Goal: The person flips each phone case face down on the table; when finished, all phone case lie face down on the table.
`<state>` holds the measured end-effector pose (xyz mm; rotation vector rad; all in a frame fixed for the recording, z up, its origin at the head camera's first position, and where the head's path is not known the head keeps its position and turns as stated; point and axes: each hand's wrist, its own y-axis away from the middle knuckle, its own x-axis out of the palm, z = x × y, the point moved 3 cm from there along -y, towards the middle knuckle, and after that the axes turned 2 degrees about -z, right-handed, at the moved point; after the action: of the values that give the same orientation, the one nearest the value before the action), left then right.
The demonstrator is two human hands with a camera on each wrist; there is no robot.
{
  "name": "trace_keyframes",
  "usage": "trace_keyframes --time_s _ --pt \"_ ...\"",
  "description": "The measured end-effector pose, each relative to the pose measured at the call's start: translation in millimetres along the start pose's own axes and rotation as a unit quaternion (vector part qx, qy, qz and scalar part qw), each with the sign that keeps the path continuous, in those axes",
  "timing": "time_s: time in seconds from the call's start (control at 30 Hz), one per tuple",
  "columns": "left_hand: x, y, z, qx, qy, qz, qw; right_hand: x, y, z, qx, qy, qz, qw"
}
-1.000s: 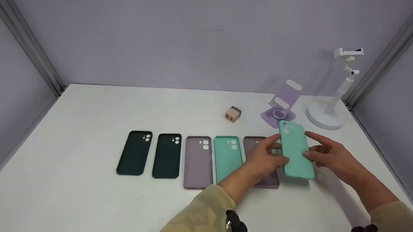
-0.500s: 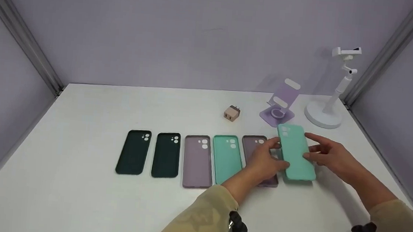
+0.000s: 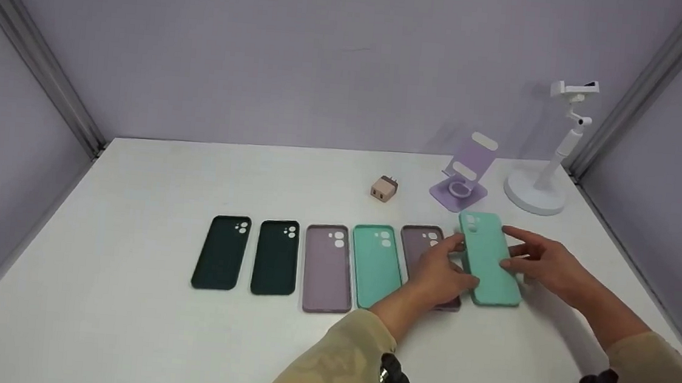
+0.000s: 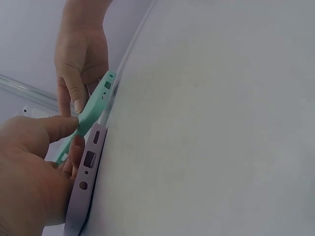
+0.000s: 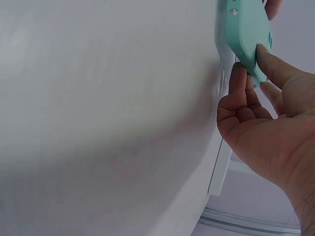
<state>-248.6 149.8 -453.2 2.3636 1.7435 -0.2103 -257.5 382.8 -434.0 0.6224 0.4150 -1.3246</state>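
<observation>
Both hands hold a mint green phone case (image 3: 487, 261), back side up with its camera cutouts at the far left corner, at the right end of a row of cases. My left hand (image 3: 439, 273) pinches its left edge. On the opposite edge, my right hand (image 3: 545, 265) has thumb and fingers gripping it. A dusky mauve case (image 3: 417, 240) lies partly hidden beneath the left hand and wrist. The left wrist view shows the port cutouts of the held case and of the mauve case (image 4: 84, 182). In the right wrist view the held case (image 5: 248, 34) sits close over the tabletop.
Further left in the row lie another mint case (image 3: 375, 261), a light mauve case (image 3: 327, 269) and two dark cases (image 3: 275, 259). Behind stand a beige charger plug (image 3: 384, 189), a purple phone stand (image 3: 471, 165) and a white stand (image 3: 535, 194). Walls enclose the table (image 3: 123, 332).
Both hands have brought the mint phone case lower and slightly nearer to me, down toward the table. The other cases and the stands have stayed in place.
</observation>
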Motion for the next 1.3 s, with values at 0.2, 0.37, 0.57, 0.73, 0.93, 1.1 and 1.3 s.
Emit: trace_keyframes --time_s 0.2,0.37,0.57,0.73,0.93,1.1,1.3 --pt "-0.6 -2.5 3.7 0.006 -0.035 0.008 0.9993 2.6 -2.5 -4.6 0.0 0.013 0.004 0.9999" --pt "-1.0 -2.8 5.0 0.005 -0.034 0.012 0.9993 4.0 -3.4 -7.6 -0.002 0.024 0.008 0.9997" --pt "-1.7 -2.0 6.2 0.0 -0.044 0.016 0.9989 5.5 -3.4 -12.2 -0.012 0.018 0.013 0.9997" --pt "-1.1 -3.8 7.9 0.004 -0.058 0.022 0.998 5.6 -3.2 -15.6 -0.011 0.019 0.01 0.9997" --pt "-0.5 -4.1 9.0 0.002 -0.068 0.025 0.9974 6.2 -3.2 -15.7 -0.008 0.028 0.01 0.9995" --pt "-1.2 -3.0 7.1 0.007 -0.07 0.028 0.9971 5.8 -2.4 -15.3 -0.004 0.025 0.009 0.9997" --pt "-0.6 -4.0 7.7 0.004 -0.064 0.029 0.9975 5.7 -3.0 -16.1 -0.012 0.019 0.009 0.9997"
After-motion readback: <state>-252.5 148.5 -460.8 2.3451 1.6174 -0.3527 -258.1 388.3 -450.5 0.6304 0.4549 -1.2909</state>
